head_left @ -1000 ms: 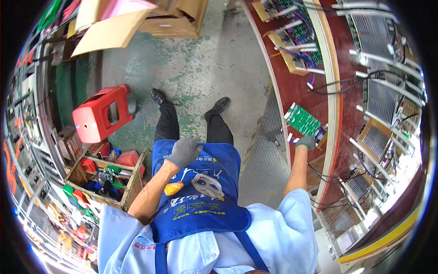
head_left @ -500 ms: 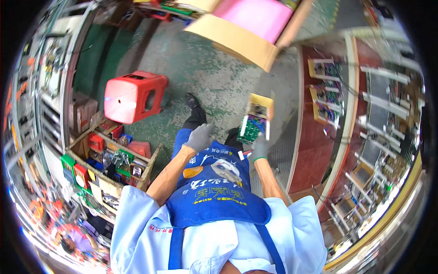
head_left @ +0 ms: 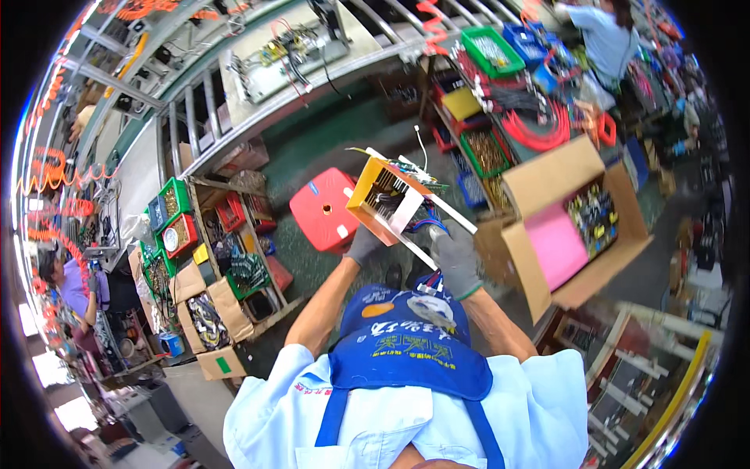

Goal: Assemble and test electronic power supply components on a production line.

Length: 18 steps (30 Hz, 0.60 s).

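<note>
An electronic assembly (head_left: 391,198) is held up in front of my apron. It has a yellow-orange end frame, dark fins inside, long white rails, circuit boards and loose wires. My left hand (head_left: 369,245), in a grey glove, grips the lower edge of the yellow end, its fingers partly hidden behind it. My right hand (head_left: 457,256), gloved too, closes round the rail and wire side. A thin white lead (head_left: 423,147) with a small connector sticks up from the top. Directly behind the assembly stands a red plastic stool (head_left: 322,209).
An open cardboard box (head_left: 547,187) with pink sheet and packed parts stands at the right. Wooden racks of bins (head_left: 234,258) are at the left, more bins (head_left: 484,152) ahead. A metal roller bench (head_left: 273,117) crosses the far side. Other people (head_left: 605,39) work farther off.
I have turned from the red rack toward the roller bench. The assembly, in my right hand alone before, is raised and moved left, and my left hand has taken hold of it.
</note>
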Each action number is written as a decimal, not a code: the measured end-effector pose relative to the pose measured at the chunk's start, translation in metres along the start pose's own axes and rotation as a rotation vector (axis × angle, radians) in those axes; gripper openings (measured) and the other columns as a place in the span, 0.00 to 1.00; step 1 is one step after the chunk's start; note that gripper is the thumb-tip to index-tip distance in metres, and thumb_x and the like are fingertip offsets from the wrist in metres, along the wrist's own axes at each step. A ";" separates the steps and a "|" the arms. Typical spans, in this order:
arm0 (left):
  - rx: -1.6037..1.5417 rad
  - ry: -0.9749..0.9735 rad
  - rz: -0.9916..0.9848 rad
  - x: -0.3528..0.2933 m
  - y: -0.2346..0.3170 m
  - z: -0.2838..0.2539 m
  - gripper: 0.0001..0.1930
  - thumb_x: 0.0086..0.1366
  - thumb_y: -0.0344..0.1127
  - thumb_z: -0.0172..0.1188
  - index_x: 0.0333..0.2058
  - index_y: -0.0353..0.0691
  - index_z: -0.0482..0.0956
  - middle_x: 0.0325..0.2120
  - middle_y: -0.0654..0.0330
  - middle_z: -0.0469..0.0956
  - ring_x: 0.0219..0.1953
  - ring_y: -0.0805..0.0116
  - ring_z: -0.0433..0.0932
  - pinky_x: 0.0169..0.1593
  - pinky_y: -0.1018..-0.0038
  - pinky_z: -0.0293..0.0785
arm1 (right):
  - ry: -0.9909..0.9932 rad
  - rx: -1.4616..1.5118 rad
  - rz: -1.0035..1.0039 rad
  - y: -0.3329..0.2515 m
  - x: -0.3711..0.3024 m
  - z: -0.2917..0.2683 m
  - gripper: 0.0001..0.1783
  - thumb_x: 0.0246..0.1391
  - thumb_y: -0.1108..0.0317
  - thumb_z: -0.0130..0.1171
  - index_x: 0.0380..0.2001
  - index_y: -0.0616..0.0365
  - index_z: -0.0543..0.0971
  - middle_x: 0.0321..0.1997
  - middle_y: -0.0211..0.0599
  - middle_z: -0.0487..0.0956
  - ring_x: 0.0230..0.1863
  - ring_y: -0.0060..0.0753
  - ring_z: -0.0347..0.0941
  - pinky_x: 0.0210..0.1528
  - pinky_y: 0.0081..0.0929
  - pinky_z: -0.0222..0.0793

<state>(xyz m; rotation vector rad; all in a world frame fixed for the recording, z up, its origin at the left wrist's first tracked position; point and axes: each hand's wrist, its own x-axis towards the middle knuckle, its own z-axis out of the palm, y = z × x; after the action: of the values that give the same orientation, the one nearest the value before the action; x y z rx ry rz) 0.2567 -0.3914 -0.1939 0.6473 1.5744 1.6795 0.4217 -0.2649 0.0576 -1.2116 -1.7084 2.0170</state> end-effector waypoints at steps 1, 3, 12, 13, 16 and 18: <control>0.778 0.066 0.501 0.013 0.010 0.001 0.18 0.67 0.37 0.56 0.54 0.40 0.72 0.47 0.57 0.75 0.48 0.62 0.76 0.50 0.66 0.76 | -0.050 0.004 -0.031 -0.023 0.019 0.003 0.12 0.58 0.67 0.54 0.21 0.59 0.73 0.17 0.26 0.67 0.20 0.19 0.59 0.23 0.27 0.57; 0.635 0.165 0.227 0.021 0.032 0.007 0.24 0.60 0.39 0.61 0.54 0.41 0.72 0.45 0.56 0.75 0.48 0.59 0.76 0.49 0.64 0.75 | -0.161 -0.003 -0.074 -0.061 0.052 0.013 0.13 0.58 0.68 0.53 0.21 0.60 0.72 0.17 0.26 0.66 0.20 0.19 0.59 0.23 0.27 0.57; 0.623 0.491 0.189 0.133 0.112 0.030 0.33 0.55 0.51 0.66 0.56 0.40 0.71 0.48 0.51 0.78 0.49 0.52 0.79 0.51 0.58 0.75 | -0.528 0.000 0.008 -0.169 0.203 0.062 0.05 0.63 0.70 0.49 0.32 0.55 0.71 0.20 0.18 0.62 0.15 0.09 0.54 0.14 0.14 0.47; 0.741 0.516 0.211 0.145 0.118 0.024 0.33 0.55 0.52 0.66 0.56 0.40 0.72 0.48 0.51 0.79 0.49 0.53 0.79 0.50 0.57 0.75 | -0.565 -0.059 -0.040 -0.180 0.217 0.070 0.04 0.63 0.70 0.49 0.32 0.55 0.71 0.20 0.18 0.62 0.15 0.09 0.54 0.14 0.14 0.47; 0.746 0.569 0.191 0.174 0.133 0.011 0.37 0.53 0.49 0.68 0.58 0.39 0.67 0.50 0.51 0.75 0.51 0.53 0.76 0.53 0.58 0.72 | -0.754 -0.131 -0.299 -0.211 0.240 0.096 0.08 0.62 0.69 0.50 0.28 0.53 0.67 0.19 0.20 0.61 0.15 0.10 0.52 0.15 0.15 0.47; 0.700 0.614 0.205 0.196 0.145 0.001 0.39 0.52 0.47 0.69 0.60 0.38 0.63 0.52 0.50 0.72 0.53 0.53 0.74 0.55 0.59 0.71 | -0.779 0.004 -0.012 -0.244 0.253 0.116 0.11 0.62 0.67 0.50 0.25 0.51 0.65 0.19 0.20 0.60 0.15 0.11 0.52 0.16 0.16 0.46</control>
<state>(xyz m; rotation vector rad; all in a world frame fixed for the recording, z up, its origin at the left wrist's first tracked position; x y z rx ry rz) 0.1144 -0.2333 -0.0740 0.6756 2.6720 1.5275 0.1020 -0.1129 0.1655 -0.3969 -1.9780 2.6861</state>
